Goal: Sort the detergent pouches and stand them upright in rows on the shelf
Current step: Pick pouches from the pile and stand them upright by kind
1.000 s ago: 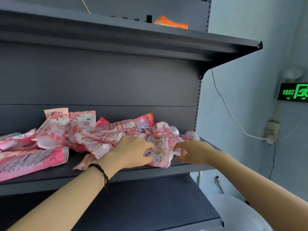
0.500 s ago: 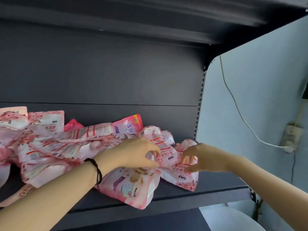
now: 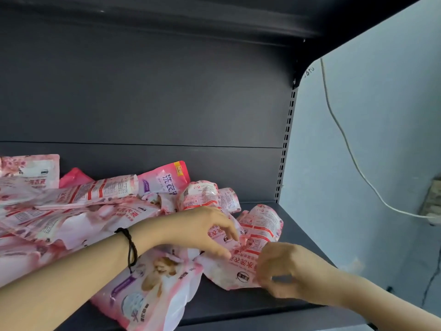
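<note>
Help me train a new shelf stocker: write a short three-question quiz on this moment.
1. True or false: the pouches on the shelf already stand upright in rows.
2. Which wrist wears the black band? A left, B right, C both.
3. Fill in: the right hand pinches the lower edge of a pink ___.
Key: 1 false, they lie in a heap. 2 A. 3 pouch.

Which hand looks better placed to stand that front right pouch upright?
Probably the right hand: it pinches the pouch by its near edge, beside bare shelf. The left hand rests atop the pile.
</note>
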Motion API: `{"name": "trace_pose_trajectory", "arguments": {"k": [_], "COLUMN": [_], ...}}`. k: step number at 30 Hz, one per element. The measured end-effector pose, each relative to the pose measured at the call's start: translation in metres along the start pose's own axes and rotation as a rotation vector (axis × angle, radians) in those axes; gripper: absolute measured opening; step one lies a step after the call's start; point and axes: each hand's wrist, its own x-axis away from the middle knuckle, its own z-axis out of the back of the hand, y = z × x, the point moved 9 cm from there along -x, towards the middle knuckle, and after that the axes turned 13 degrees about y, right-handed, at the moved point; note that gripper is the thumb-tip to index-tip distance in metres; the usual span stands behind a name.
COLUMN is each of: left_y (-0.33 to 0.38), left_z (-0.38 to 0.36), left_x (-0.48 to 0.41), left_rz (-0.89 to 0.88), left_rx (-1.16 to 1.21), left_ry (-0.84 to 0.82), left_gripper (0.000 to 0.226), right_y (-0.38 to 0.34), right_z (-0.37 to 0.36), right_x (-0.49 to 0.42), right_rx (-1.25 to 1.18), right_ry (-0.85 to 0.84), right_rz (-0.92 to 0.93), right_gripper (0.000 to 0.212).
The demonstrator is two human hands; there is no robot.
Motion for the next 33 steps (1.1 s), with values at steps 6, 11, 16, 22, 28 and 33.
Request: {"name": "trace_pose_trajectory", "arguments": {"k": [6, 11, 16, 22, 28, 33], "left_y": [0.004, 0.01, 0.004, -0.022, -0.026, -0.025], "left_z": [-0.001, 0.004, 0.022, 0.056, 0.022, 0.015], "left_x": [-0.008, -0.015, -0.03, -0.057, -0.077, -0.079], "left_rz": [0.103, 0.146, 0.209, 0.377, 0.47, 0.486], "left_rx": [0.167, 0.245, 0.314, 0.51, 0.799, 0.906], "left_ry": [-0.005, 0.027, 0.218, 0.562, 0.518, 0.598], "left_gripper": [0.033, 0.038, 0.048, 0.015, 0.015, 0.02], "right_y": [0.033, 0.06, 0.107, 0.146, 0.168, 0.158], "right_z": [0.034, 0.072, 0.101, 0.128, 0.092, 0.066], "right_x": [-0.018, -0.045, -0.06, -0.065, -0.023, 0.012], "right_rx": [-0.198, -0.266, -0.301, -0.632, -0.806, -0.866], "right_ry": [0.401, 0.616, 0.786, 1.029, 1.021, 0.822], "right_rz": [-0.213, -0.341, -0.537, -0.829, -0.979, -1.025], "right_gripper": [0.016, 0.018, 0.019, 0.027, 0.032, 0.023]}}
